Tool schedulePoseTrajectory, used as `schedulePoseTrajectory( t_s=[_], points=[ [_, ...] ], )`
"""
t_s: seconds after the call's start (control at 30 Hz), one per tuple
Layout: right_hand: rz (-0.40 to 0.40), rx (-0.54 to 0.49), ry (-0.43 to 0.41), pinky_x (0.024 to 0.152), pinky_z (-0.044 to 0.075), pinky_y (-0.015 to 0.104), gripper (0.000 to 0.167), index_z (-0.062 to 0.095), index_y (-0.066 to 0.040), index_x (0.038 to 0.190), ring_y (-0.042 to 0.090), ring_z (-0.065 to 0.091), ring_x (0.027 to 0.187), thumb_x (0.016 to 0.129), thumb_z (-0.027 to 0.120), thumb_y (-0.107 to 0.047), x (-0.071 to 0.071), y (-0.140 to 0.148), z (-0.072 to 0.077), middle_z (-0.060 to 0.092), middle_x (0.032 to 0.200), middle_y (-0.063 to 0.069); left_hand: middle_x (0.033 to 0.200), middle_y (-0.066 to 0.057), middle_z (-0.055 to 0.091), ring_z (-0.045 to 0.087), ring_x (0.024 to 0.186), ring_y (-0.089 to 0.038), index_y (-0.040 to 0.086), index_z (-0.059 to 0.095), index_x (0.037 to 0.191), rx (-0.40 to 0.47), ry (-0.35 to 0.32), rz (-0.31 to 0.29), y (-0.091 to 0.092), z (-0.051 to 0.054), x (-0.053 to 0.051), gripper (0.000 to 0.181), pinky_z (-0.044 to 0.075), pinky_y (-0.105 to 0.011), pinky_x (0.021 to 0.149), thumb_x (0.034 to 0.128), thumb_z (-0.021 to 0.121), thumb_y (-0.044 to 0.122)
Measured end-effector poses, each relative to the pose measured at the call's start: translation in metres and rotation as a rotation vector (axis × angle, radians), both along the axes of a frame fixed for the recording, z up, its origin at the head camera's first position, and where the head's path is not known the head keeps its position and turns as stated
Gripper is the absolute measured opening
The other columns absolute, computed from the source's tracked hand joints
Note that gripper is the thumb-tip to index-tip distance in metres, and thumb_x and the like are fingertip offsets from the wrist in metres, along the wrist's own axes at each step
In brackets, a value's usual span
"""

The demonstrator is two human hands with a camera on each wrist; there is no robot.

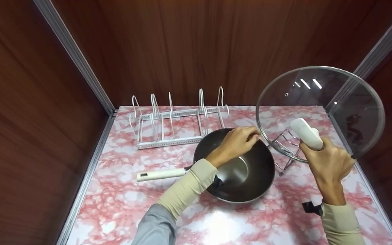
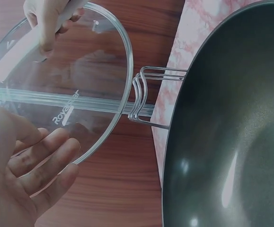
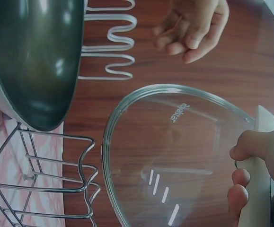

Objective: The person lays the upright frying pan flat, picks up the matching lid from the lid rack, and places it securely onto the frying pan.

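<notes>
My right hand [image 1: 330,158] grips the white handle [image 1: 306,133] of a round glass lid [image 1: 322,92], which is held up and tilted above the right side of the table. Near the lid's left edge, my left hand [image 1: 237,143] hovers over the wok [image 1: 240,170] with its fingers loosely bent and nothing in them. The right wrist view shows a gap between this left hand [image 3: 198,28] and the lid [image 3: 165,142]. The dark wok sits on the table, its cream handle [image 1: 162,174] pointing left. Printed lettering shows on the glass in the left wrist view.
A white wire rack [image 1: 168,141] with upright loops stands at the back, left of the wok. Beside the wok on the right is a smaller chrome wire rack [image 1: 281,170], partly behind the lid. Wooden panels [image 1: 196,51] enclose the marbled red-and-white table [image 1: 114,200].
</notes>
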State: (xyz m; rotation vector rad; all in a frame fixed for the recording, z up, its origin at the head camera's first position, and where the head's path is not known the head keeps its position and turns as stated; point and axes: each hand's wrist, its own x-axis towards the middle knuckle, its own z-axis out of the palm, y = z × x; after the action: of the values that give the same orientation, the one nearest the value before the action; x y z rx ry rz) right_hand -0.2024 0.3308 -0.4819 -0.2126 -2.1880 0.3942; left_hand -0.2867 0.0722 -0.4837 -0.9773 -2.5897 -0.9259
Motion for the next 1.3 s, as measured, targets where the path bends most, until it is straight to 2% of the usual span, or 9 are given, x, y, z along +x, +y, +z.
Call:
schedulePoseTrajectory(
  t_s=[0.2,0.37,0.6,0.83,1.03,1.3],
  points=[
    [0.009,-0.011,-0.003,0.044,0.031,0.057,0.041,0.074,0.000,0.084,0.048,0.049,0.046,0.081,0.076,-0.040,0.002,-0.004,-0.001,0.060,0.057,0.023,0.111,0.004,0.080,0.075,0.095,-0.009,0.016,0.078,0.115,0.036,-0.004,-0.011,-0.013,0.000,0.003,0.020,0.061,-0.029,0.084,0.1056,0.061,0.018],
    [0.032,0.001,0.001,0.045,0.034,0.057,0.047,0.078,0.003,0.096,0.049,0.054,0.048,0.081,0.079,-0.042,0.003,-0.007,-0.003,0.066,0.064,0.027,0.113,0.002,0.081,0.077,0.100,-0.011,0.014,0.079,0.115,0.051,-0.002,-0.011,-0.024,0.000,0.005,0.019,0.061,-0.025,0.088,0.1051,0.062,0.017],
    [0.041,0.019,0.012,0.044,0.032,0.056,0.048,0.077,0.002,0.093,0.048,0.053,0.046,0.079,0.079,-0.044,0.003,-0.010,-0.005,0.064,0.060,0.026,0.113,0.000,0.081,0.077,0.102,-0.012,0.011,0.079,0.113,0.075,0.007,-0.011,-0.036,-0.001,0.009,0.019,0.060,-0.024,0.091,0.1042,0.062,0.015],
    [0.033,0.033,0.010,0.042,0.032,0.058,0.048,0.076,0.001,0.091,0.051,0.053,0.045,0.079,0.074,-0.045,0.003,-0.013,-0.006,0.063,0.059,0.027,0.106,0.000,0.082,0.077,0.096,-0.012,0.011,0.079,0.114,0.106,-0.044,0.018,-0.049,-0.003,0.011,0.020,0.060,-0.025,0.090,0.1051,0.061,0.014],
    [0.035,0.041,0.015,0.042,0.030,0.057,0.045,0.073,0.000,0.083,0.051,0.053,0.045,0.080,0.072,-0.044,0.003,-0.015,-0.008,0.059,0.055,0.025,0.101,0.001,0.082,0.078,0.095,-0.013,0.011,0.079,0.112,0.130,-0.070,0.043,-0.062,-0.005,0.013,0.019,0.060,-0.027,0.090,0.1045,0.062,0.014],
    [0.077,0.019,-0.027,0.042,0.033,0.053,0.047,0.077,0.001,0.094,0.049,0.056,0.046,0.077,0.081,-0.043,0.003,-0.017,-0.011,0.064,0.059,0.025,0.098,-0.002,0.082,0.078,0.092,-0.014,0.007,0.078,0.112,0.161,-0.089,0.036,-0.077,-0.008,0.015,0.019,0.061,-0.029,0.087,0.1042,0.061,0.011]
  ],
)
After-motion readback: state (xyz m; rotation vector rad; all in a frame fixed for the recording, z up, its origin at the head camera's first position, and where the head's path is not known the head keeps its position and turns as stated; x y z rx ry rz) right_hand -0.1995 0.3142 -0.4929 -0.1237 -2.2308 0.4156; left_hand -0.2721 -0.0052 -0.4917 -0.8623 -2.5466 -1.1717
